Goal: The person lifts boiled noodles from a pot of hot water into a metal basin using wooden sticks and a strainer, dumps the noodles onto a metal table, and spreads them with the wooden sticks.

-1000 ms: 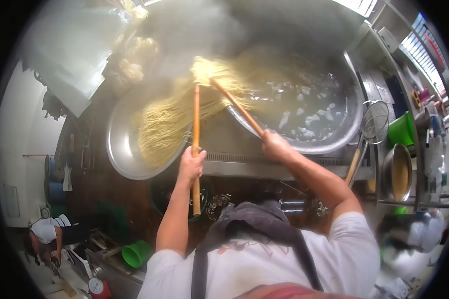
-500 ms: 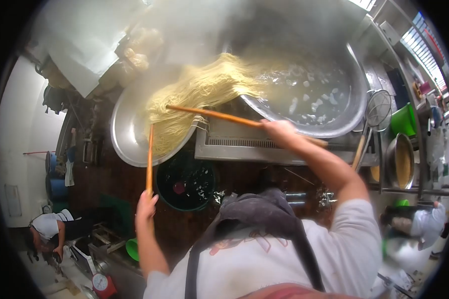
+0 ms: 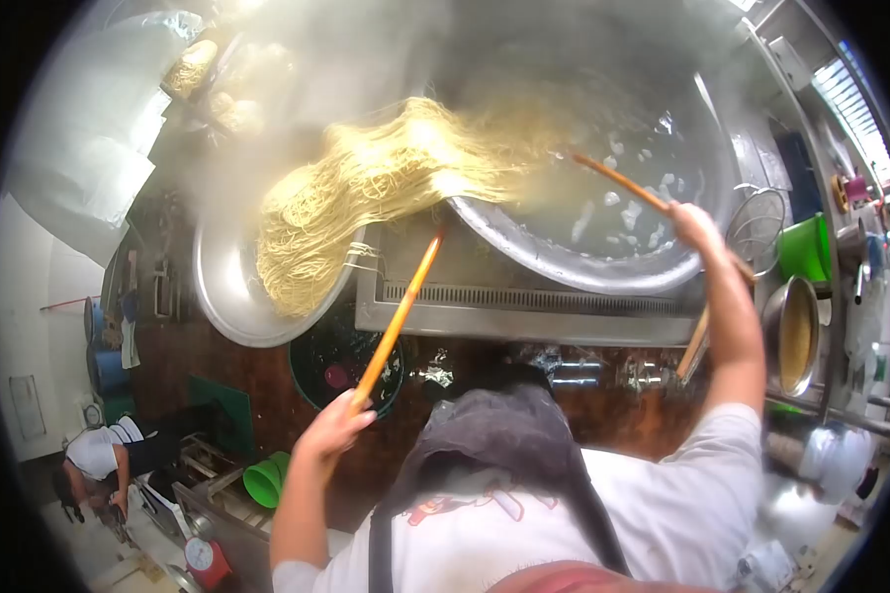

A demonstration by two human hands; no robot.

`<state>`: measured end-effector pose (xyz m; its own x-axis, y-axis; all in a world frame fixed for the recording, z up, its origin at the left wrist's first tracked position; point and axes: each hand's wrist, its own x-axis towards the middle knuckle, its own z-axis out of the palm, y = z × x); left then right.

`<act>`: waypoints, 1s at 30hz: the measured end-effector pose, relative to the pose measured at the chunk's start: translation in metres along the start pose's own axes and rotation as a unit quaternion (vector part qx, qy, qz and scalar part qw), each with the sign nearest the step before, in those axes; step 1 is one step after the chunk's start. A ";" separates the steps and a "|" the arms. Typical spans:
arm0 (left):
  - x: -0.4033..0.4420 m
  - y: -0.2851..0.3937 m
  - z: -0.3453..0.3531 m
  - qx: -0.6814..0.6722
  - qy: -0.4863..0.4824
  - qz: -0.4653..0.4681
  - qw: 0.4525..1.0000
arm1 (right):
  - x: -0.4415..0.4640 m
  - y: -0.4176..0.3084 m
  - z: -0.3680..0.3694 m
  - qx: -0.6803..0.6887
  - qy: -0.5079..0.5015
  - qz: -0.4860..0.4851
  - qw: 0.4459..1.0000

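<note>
A thick mass of yellow noodles point(image 3: 366, 183) drapes from the large steaming pot of water point(image 3: 583, 275) over its rim into a metal basin point(image 3: 229, 314). My left hand point(image 3: 338, 427) is closed round a long wooden stick point(image 3: 400, 321), whose tip points up just below the noodles, apart from them as far as I can see. Out over the pot, my right hand point(image 3: 697, 229) grips a second wooden stick point(image 3: 623, 181). That stick's far end is at the water near the right end of the noodles, partly veiled by steam.
Between basin and pot runs a metal counter with a slotted grate point(image 3: 524, 299). A dark tub point(image 3: 396, 390) stands below the basin. To the right are a wire strainer point(image 3: 758, 212), a green container point(image 3: 806, 247) and a metal bowl point(image 3: 793, 336). Another person point(image 3: 99, 455) works at lower left.
Both sticks have left the noodles in the basin. My right hand has swung right, over the pot, and my left hand has shifted right and lower. More noodles lie heaped toward the basin.
</note>
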<state>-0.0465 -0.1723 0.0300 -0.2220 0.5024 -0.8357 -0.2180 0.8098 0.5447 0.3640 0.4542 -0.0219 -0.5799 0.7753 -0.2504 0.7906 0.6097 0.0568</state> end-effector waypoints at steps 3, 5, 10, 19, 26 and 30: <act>0.134 -0.013 0.054 -0.009 0.050 0.124 0.991 | 0.042 -0.078 0.052 0.028 -0.076 -0.006 0.997; 0.210 -0.005 0.073 -0.002 0.116 0.199 0.973 | 0.040 -0.110 0.082 0.080 -0.047 -0.031 0.995; 0.277 0.052 0.073 -0.033 0.203 0.264 0.942 | -0.018 -0.183 0.092 0.194 -0.031 -0.032 0.980; 0.141 0.064 0.006 -0.186 0.162 0.337 0.909 | -0.102 -0.323 -0.009 0.260 -0.021 -0.087 0.962; 0.074 0.026 -0.080 -0.268 0.217 0.373 0.861 | -0.129 -0.461 -0.078 0.222 -0.012 -0.184 0.957; 0.070 0.008 -0.119 -0.331 0.233 0.329 0.853 | -0.125 -0.519 -0.077 0.181 0.004 -0.237 0.955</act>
<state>-0.1771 -0.1661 -0.0159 -0.8231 0.4833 -0.2981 -0.3546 -0.0274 0.9346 0.0106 0.0536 0.0545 -0.8892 0.4292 -0.1584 0.4552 0.7957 -0.3995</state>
